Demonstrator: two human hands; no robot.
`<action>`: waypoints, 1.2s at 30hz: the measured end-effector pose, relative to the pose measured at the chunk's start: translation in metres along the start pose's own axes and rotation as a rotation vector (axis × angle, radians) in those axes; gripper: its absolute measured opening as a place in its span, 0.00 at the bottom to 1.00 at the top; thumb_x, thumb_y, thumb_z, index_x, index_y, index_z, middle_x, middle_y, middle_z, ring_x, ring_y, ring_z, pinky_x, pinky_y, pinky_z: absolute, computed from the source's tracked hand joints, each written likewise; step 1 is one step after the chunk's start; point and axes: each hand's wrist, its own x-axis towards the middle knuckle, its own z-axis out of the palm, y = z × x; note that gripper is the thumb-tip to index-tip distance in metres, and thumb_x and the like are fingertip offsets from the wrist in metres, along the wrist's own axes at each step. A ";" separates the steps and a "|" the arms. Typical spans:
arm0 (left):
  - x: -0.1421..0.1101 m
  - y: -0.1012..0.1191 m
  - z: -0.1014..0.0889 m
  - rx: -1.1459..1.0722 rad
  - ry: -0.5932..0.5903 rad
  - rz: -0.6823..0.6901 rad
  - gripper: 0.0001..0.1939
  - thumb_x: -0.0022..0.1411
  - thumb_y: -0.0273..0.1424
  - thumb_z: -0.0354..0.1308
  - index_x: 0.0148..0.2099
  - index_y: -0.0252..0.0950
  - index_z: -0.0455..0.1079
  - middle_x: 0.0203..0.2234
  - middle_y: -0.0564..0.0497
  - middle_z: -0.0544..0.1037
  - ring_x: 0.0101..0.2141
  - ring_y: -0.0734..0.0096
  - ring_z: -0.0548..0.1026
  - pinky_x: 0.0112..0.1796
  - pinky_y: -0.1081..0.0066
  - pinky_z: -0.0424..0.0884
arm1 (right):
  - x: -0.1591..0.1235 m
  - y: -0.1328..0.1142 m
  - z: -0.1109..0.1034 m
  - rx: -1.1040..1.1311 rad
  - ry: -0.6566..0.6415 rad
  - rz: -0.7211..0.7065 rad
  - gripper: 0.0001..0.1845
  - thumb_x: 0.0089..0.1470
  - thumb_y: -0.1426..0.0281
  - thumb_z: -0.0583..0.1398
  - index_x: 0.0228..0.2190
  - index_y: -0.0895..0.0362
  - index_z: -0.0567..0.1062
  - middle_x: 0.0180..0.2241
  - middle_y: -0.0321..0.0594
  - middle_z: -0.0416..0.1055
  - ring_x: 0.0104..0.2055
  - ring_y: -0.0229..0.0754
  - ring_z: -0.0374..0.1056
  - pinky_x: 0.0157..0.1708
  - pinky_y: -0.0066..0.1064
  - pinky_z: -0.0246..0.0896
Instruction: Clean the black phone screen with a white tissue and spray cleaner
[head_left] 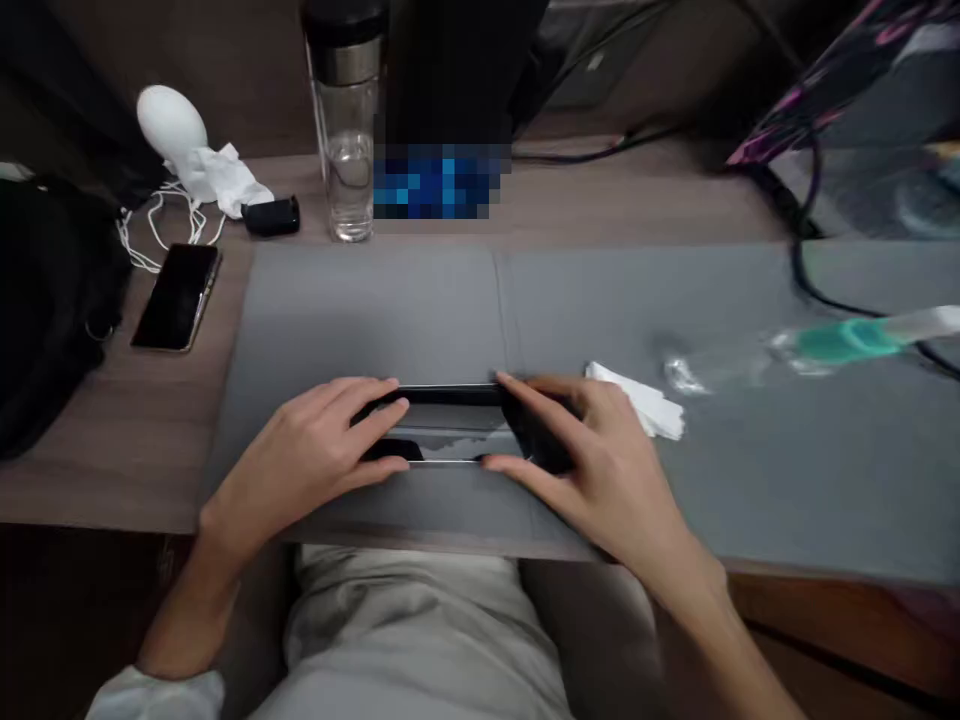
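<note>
A glossy black flat device [454, 415], phone- or tablet-like with a reflecting face and thin bright edges, lies lengthwise between my hands over the grey desk mat. My left hand [322, 435] grips its left end, fingers along the far edge and thumb at the near edge. Around the right end, my right hand [581, 445] holds it the same way. Both ends are partly hidden by my fingers, and I cannot tell whether it rests on the mat. Just past my right hand is a folded white tissue [637, 402].
The grey mat [375, 310] covers the desk front. Left are a phone [178, 298], a white rounded object [171, 122] with cords, and a small black item [271, 215]. A clear bottle [351, 165] stands behind. Right lie a clear-and-green bottle [847, 340] and a black cable [810, 275].
</note>
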 end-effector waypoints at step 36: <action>-0.005 0.008 -0.005 0.155 -0.042 0.091 0.18 0.75 0.26 0.54 0.61 0.22 0.73 0.61 0.31 0.78 0.61 0.51 0.78 0.61 0.56 0.78 | -0.002 -0.002 0.000 -0.077 0.017 -0.053 0.41 0.66 0.53 0.63 0.72 0.55 0.62 0.51 0.58 0.74 0.49 0.60 0.72 0.48 0.52 0.68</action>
